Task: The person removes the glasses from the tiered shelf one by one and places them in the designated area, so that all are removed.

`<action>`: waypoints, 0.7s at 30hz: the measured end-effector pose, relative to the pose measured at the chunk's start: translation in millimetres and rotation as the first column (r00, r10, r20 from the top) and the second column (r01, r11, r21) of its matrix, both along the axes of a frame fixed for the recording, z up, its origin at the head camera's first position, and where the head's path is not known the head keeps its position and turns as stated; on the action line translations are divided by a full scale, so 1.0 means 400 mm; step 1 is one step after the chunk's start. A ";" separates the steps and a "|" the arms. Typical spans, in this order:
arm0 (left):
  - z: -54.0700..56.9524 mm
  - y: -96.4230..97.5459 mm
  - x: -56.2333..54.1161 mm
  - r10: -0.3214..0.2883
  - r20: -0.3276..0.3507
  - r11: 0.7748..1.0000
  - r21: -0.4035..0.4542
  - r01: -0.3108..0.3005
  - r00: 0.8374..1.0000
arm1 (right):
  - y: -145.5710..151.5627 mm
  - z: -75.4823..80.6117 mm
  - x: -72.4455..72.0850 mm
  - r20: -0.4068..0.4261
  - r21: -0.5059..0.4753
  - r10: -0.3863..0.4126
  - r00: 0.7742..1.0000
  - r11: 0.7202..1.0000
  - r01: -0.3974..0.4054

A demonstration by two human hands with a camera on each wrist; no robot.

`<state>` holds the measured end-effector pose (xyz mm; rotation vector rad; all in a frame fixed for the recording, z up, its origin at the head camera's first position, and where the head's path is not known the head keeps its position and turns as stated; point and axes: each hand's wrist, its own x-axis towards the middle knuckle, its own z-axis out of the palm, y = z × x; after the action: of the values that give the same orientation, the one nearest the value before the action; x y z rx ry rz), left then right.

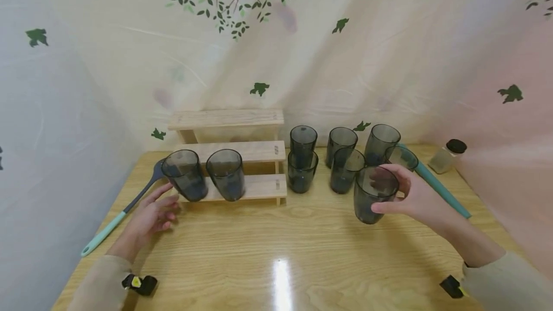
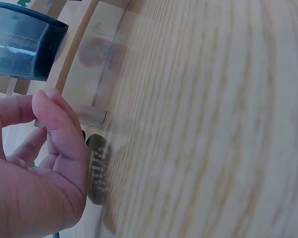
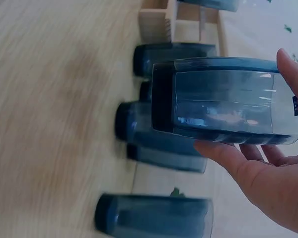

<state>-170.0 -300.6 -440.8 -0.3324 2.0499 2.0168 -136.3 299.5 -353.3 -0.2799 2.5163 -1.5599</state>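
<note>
My right hand (image 1: pixel 410 196) grips a dark smoky drinking glass (image 1: pixel 372 200) round its side, thumb on the near face. In the right wrist view this glass (image 3: pixel 223 101) is held above the table. My left hand (image 1: pixel 151 212) holds nothing; its fingers are loosely bent beside the wooden stepped rack (image 1: pixel 263 188). Two like glasses stand on the rack's lowest step: the left glass (image 1: pixel 185 176), nearest my left hand, and another glass (image 1: pixel 226 176) to its right. In the left wrist view the fingertips (image 2: pixel 49 106) are apart from the glass (image 2: pixel 20 42).
Several more smoky glasses stand right of the rack, among them a front glass (image 1: pixel 301 174) and a back glass (image 1: pixel 382 140). A turner (image 1: pixel 118 224) lies at the left edge. Toward the right lie a teal stick-like thing (image 1: pixel 445 191) and a small black-capped jar (image 1: pixel 447 156).
</note>
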 end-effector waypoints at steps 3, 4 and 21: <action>0.001 -0.001 0.001 0.004 0.007 1.000 -0.005 -0.004 1.000 | 0.038 -0.016 0.008 0.006 0.059 -0.033 0.999 0.998 0.033; 0.001 -0.001 0.001 0.005 0.008 1.000 -0.010 -0.005 1.000 | 0.050 -0.022 0.010 0.003 0.076 -0.043 0.999 0.996 0.043; 0.007 0.005 0.003 0.013 0.014 1.000 -0.013 -0.013 1.000 | 0.198 -0.115 0.007 -0.085 0.115 -0.108 0.990 0.986 0.118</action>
<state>-168.7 -298.7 -438.2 -0.3614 2.0584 2.0039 -133.6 378.6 -399.4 -0.1888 2.7182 -1.4560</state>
